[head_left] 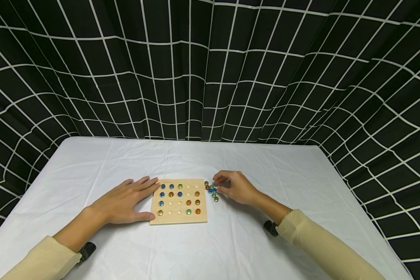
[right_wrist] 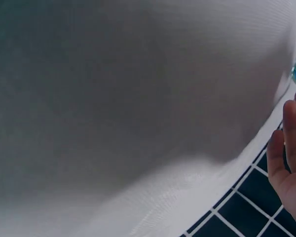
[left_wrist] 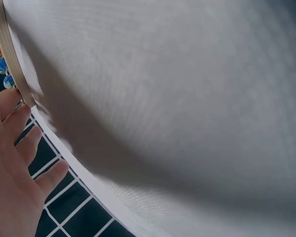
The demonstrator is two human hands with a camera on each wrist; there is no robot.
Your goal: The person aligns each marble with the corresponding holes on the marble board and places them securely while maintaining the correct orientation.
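Observation:
A light wooden board [head_left: 179, 223] lies flat on the table, with rows of round hollows. Marbles in blue, green, amber and orange sit in many hollows; others are bare, mainly in the middle and top right. My left hand [head_left: 126, 202] rests at the board's left edge, fingers spread and straight, fingertips and thumb touching it. Right of the board lies a loose cluster of marbles [head_left: 214, 195] in blue, green, orange and clear tones. My right hand [head_left: 238, 188] is over that cluster, thumb and index finger apart beside a green marble [head_left: 212, 186]. No marble shows between them.
A white cloth [head_left: 266, 171] covers the table, slightly creased. Behind and at both sides hangs a black curtain [head_left: 203, 77] with a white grid. Dark wrist devices [head_left: 87, 252] show by both sleeves. The wrist views mostly show cloth and shadow.

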